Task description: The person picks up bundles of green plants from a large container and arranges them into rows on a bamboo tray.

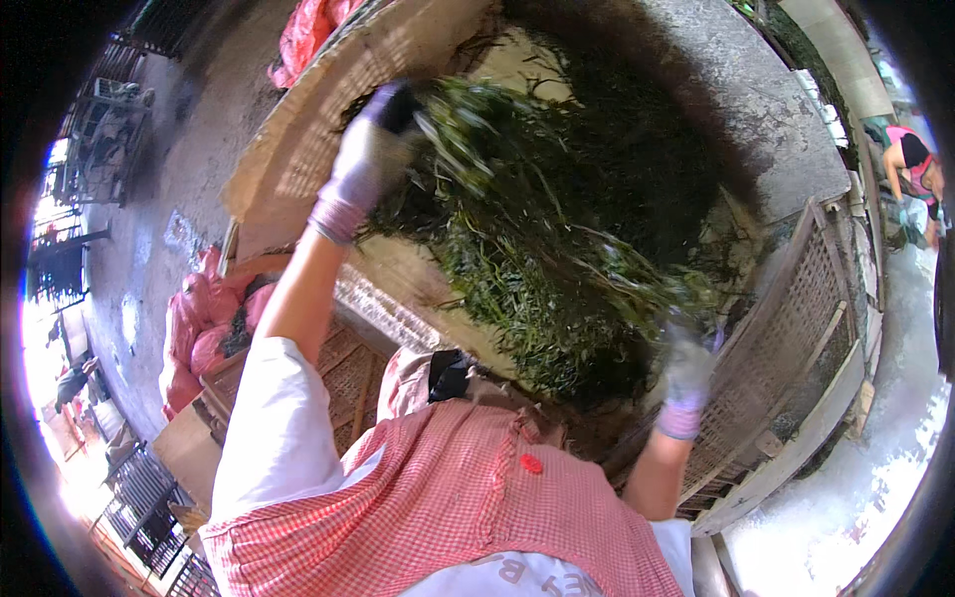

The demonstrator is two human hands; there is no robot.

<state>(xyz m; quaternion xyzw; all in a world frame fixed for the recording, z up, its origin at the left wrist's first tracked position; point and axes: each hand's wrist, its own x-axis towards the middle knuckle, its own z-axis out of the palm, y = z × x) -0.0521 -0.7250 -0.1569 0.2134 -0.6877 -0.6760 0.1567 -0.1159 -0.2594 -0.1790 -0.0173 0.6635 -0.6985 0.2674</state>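
Long dark-green leafy stems stretch in a blurred bunch between my two gloved hands. My left hand, in a white and purple glove with a dark finger part, is closed on the upper left end of the bunch. At the lower right end, my right hand is closed around the stems; motion blurs its glove and hides the single fingers. Below the bunch lies a heap of the same leafy greens, on a pale board inside a rough enclosure.
A woven panel walls the left side; a wooden-framed woven panel leans at the right. Pink-red sacks stand at the left, another red sack at the far left. A grey slab lies beyond. At the far right, a person bends over.
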